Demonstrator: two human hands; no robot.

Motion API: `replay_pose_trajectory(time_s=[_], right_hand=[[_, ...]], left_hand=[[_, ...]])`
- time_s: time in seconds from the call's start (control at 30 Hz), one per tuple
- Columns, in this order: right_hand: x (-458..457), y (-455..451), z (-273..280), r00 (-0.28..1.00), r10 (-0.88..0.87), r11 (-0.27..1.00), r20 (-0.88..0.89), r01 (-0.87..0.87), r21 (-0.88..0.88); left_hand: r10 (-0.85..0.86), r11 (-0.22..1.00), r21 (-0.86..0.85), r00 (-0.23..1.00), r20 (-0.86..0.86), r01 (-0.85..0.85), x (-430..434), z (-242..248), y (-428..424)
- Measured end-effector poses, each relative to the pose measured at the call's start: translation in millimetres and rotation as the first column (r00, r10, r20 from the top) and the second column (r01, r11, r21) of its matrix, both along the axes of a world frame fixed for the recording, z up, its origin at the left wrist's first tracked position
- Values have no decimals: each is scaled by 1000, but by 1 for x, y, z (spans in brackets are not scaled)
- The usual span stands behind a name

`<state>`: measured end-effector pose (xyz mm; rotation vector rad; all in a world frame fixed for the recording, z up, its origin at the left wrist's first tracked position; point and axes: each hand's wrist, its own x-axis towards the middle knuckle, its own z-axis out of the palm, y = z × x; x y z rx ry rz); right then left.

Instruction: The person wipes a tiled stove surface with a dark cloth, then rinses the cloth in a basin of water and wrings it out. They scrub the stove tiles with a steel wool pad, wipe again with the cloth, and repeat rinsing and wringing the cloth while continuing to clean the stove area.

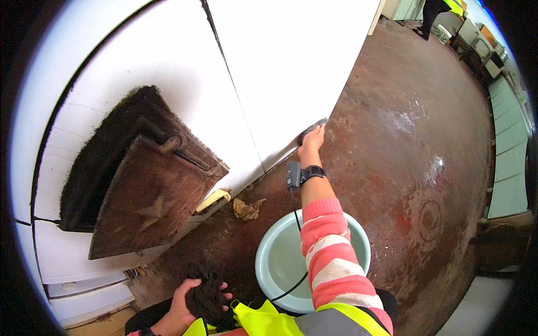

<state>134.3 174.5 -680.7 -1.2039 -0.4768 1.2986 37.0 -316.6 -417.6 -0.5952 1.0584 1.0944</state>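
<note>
My right hand [311,139] presses a dark pad or cloth [312,127] against the bottom edge of a white tiled wall [290,63], near its corner. A watch-like device with a cable is strapped to that wrist. Low at the left, my left hand [201,296] grips a black, shaggy clump [204,294], fingers round both sides. Under my right forearm a pale blue basin [275,260] stands on the floor; the sleeve hides part of it. An open rusty metal door [155,201] with a star on it hangs from a soot-blackened opening [96,168] in the white wall.
Crumpled brown paper [248,209] lies on the wet reddish-brown floor [391,168] by the wall's foot. A yellow block-like item [213,200] is beside the metal door. Another person [435,17] stands far off at the top right, near a white bucket [442,33]. Pale green panels [510,159] line the right side.
</note>
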Motion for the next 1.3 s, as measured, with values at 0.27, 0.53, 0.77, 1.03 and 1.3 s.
replay_pose_trajectory(time_s=[0.27, 0.53, 0.77, 1.03, 1.3], right_hand=[[-32, -61, 21, 829, -27, 996, 558, -22, 81], [-21, -54, 66, 819, -16, 985, 574, -87, 152], [-12, -50, 83, 939, 10, 999, 344, 3, -37], [-12, -43, 50, 903, -82, 987, 423, 15, 158], [-12, -54, 56, 904, -31, 989, 427, -36, 147]], left_hand=[[12, 1000, -13, 1000, 28, -12, 2, 0, 6], [-11, 1000, 8, 1000, 26, 10, 9, 3, 23], [-53, 999, -13, 999, -6, 53, 16, 1, 30], [-45, 999, 13, 999, -4, 45, 18, 6, 32], [-54, 999, -3, 999, -5, 54, 20, 7, 36]])
